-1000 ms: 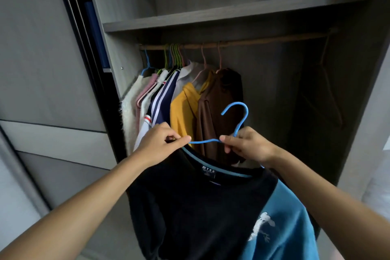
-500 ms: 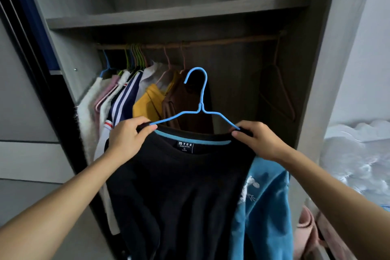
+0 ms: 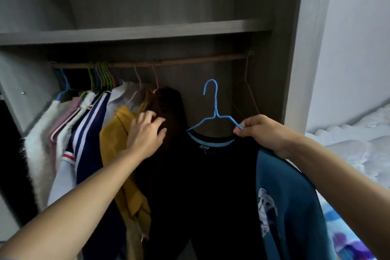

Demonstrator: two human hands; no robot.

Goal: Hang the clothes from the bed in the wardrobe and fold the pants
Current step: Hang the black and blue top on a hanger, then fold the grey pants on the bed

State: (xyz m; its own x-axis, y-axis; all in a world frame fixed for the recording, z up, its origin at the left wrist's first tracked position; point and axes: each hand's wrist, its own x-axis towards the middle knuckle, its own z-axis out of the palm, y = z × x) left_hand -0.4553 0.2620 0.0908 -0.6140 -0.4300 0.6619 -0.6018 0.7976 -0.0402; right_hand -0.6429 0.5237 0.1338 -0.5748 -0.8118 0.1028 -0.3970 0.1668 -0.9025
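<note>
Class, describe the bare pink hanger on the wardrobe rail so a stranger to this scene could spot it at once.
Find the wooden rail under the wardrobe shelf. Follow it to its far right end. The pink hanger there hangs alone and bare; the rail's other hangers carry clothes, bunched left.

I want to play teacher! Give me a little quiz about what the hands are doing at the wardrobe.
1. Which hand pinches the blue hanger that carries the black and blue shirt?
2. The left hand touches: A a drawer handle, B the hanging clothes, C a pair of pants.
3. True or false: the blue hanger's hook is already over the rail.

Key: 1 the right hand; 2 B; 3 false, the hook is below the rail.
</note>
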